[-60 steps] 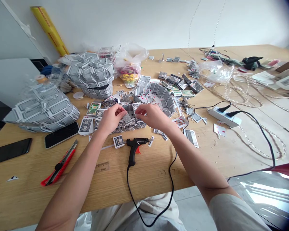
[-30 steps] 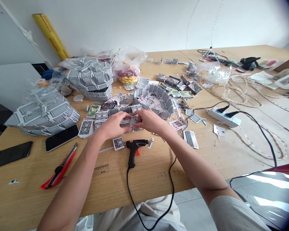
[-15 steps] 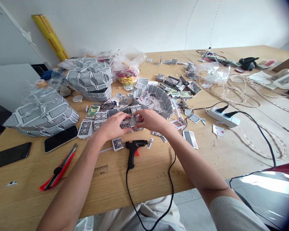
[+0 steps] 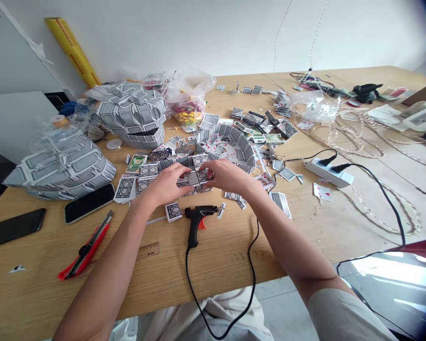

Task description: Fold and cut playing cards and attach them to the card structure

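Note:
Both hands grip a structure of folded playing cards (image 4: 193, 178) with patterned backs. My left hand (image 4: 168, 183) holds its left end, thumb in front and fingers behind. My right hand (image 4: 224, 176) pinches its right end the same way; some fingertips are hidden. Just behind stands a low-walled tray made of cards (image 4: 246, 151), with loose card faces inside. To the left of my left hand lie stacks of cards (image 4: 126, 188). A black hot glue gun (image 4: 198, 220) with a red trigger rests in front of the hands, beside a small folded card (image 4: 173, 211).
Two woven card baskets (image 4: 66, 166) (image 4: 131, 113) stand at the left. Near them lie phones (image 4: 90, 203) and a red utility knife (image 4: 87, 248), blade showing. A power strip (image 4: 329, 173) sits at the right; the glue gun's cord (image 4: 252, 279) loops over the table's front edge.
Both hands keep their hold with only a tiny shift, and the card structure's patterned face shows slightly more between them. The other things stay in place; the camera view has shifted slightly.

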A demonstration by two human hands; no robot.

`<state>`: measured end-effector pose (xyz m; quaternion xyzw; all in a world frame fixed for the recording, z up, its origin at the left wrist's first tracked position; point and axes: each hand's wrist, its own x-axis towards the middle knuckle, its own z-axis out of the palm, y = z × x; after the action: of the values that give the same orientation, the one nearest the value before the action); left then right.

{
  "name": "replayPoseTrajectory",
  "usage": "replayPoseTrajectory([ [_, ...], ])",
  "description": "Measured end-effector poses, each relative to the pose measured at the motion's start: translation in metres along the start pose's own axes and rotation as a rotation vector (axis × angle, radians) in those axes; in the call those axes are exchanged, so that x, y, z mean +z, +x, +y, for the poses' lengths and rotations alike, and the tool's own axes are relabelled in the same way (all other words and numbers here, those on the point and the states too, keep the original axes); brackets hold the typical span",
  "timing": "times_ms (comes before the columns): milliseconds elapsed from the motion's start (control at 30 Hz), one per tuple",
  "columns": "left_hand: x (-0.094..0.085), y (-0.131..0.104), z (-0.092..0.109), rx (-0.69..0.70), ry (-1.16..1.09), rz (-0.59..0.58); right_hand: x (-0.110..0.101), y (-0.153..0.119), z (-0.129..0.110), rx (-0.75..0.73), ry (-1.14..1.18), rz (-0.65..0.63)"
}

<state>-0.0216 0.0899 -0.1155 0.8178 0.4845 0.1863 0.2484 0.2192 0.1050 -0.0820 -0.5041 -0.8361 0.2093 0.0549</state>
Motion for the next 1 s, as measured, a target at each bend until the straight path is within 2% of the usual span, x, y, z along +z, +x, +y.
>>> replayPoseTrajectory([
  [467,0.0037,0.0006,0.004,-0.037,-0.018,0.002,0.0003,-0.0017,-0.0002,-0.002,-0.013,0.0],
  [1000,0.004,0.0002,0.0073,-0.055,-0.041,-0.011,-0.007,-0.0058,-0.0052,0.075,-0.016,-0.002],
])
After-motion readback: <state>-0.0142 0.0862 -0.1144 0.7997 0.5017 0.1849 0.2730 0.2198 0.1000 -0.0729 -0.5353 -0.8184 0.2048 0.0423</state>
